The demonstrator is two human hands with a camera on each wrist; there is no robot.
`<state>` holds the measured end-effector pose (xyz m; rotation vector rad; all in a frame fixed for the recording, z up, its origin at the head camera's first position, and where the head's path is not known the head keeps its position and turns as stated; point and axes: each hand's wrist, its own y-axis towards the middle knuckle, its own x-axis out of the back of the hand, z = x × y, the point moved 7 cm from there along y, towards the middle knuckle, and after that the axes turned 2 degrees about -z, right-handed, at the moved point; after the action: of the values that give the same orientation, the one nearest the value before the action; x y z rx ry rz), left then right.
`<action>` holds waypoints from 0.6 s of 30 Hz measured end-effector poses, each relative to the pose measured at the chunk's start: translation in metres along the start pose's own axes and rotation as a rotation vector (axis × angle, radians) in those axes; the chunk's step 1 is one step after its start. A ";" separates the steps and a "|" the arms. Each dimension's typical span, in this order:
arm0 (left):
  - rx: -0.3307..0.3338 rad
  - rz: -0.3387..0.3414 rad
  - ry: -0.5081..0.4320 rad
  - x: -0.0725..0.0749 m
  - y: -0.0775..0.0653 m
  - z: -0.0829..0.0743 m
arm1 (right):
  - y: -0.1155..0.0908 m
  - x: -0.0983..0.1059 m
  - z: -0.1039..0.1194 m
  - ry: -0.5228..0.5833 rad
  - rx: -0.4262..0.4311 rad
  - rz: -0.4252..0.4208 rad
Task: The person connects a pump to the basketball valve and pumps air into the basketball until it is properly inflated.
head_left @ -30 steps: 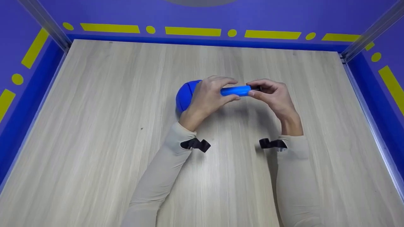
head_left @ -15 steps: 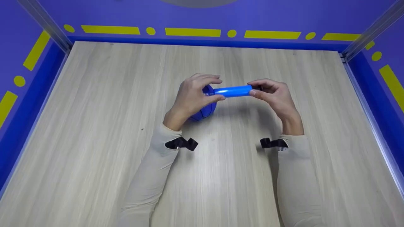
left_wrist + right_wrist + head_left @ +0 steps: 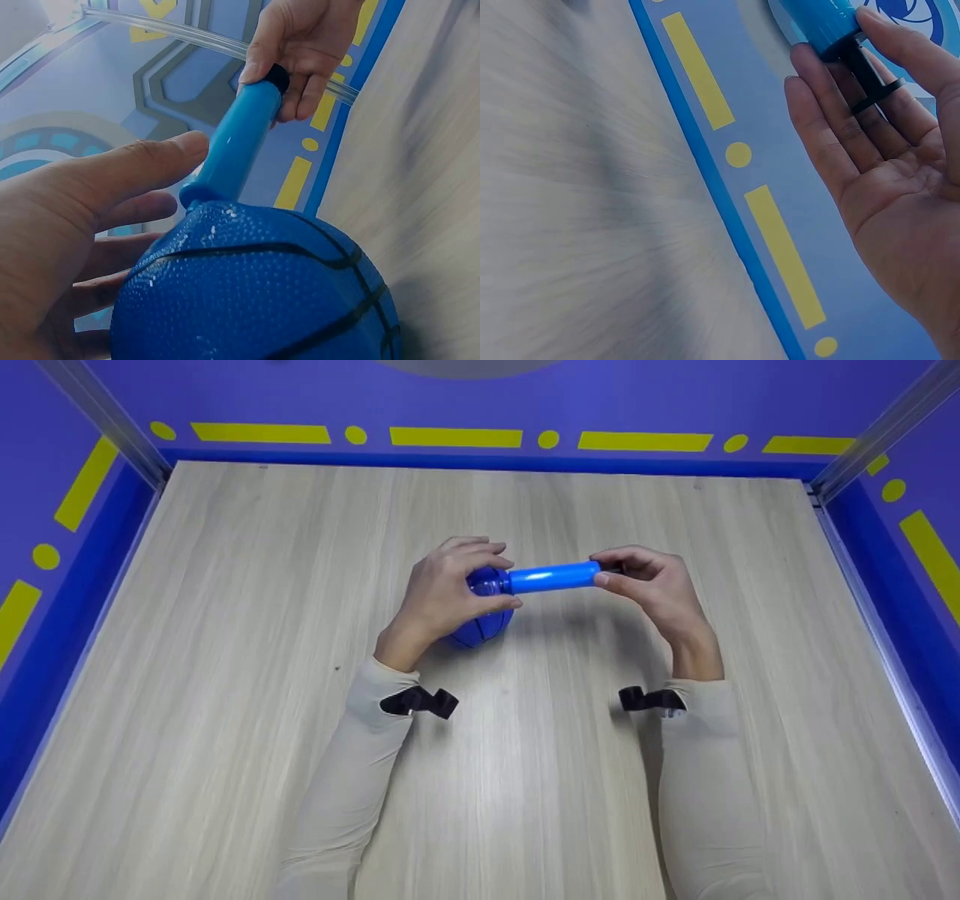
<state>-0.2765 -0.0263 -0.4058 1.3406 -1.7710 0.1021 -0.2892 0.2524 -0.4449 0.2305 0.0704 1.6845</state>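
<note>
A blue ball (image 3: 484, 628) with black seam lines sits at the end of a light-blue hand pump (image 3: 553, 577). My right hand (image 3: 660, 589) pinches the pump's barrel between thumb and fingertips at its right end. In the right wrist view, the black plunger handle (image 3: 866, 75) sticks out over the fingers of that hand. My left hand (image 3: 439, 596) is at the ball with thumb and fingers spread apart. The left wrist view shows its thumb (image 3: 161, 154) beside the pump's collar, and fingertips partly hidden behind the ball.
Below the hands lies a pale wood-grain table (image 3: 225, 697). Purple-blue panels (image 3: 480, 405) with yellow marks stand along its back and sides, joined by metal corner posts (image 3: 112, 416). Each sleeve carries a black wrist mount (image 3: 420, 701).
My left hand has slid left along the pump to the ball, baring more of the barrel. The ball has shifted right and toward me in the head view. My right hand has hardly moved.
</note>
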 end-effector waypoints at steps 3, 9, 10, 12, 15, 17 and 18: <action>0.020 0.020 0.001 -0.002 -0.002 0.004 | 0.000 0.000 0.000 0.002 -0.001 0.000; 0.033 0.035 -0.070 -0.006 -0.003 0.012 | 0.000 0.002 0.000 0.004 -0.004 -0.006; 0.035 0.031 -0.080 -0.006 -0.003 0.013 | 0.000 0.002 0.000 0.006 -0.004 -0.006; 0.041 0.018 -0.094 -0.007 -0.003 0.015 | 0.000 0.001 0.000 0.011 -0.003 -0.008; 0.041 0.009 -0.103 -0.008 -0.003 0.016 | 0.000 0.001 0.001 0.014 0.004 -0.011; 0.033 0.011 -0.101 -0.010 -0.003 0.016 | 0.000 0.001 0.001 0.014 0.014 -0.014; 0.027 0.013 -0.095 -0.010 -0.003 0.017 | 0.000 0.002 0.001 0.013 0.021 -0.015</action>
<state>-0.2835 -0.0289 -0.4242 1.3735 -1.8638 0.0703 -0.2890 0.2538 -0.4434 0.2346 0.0991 1.6713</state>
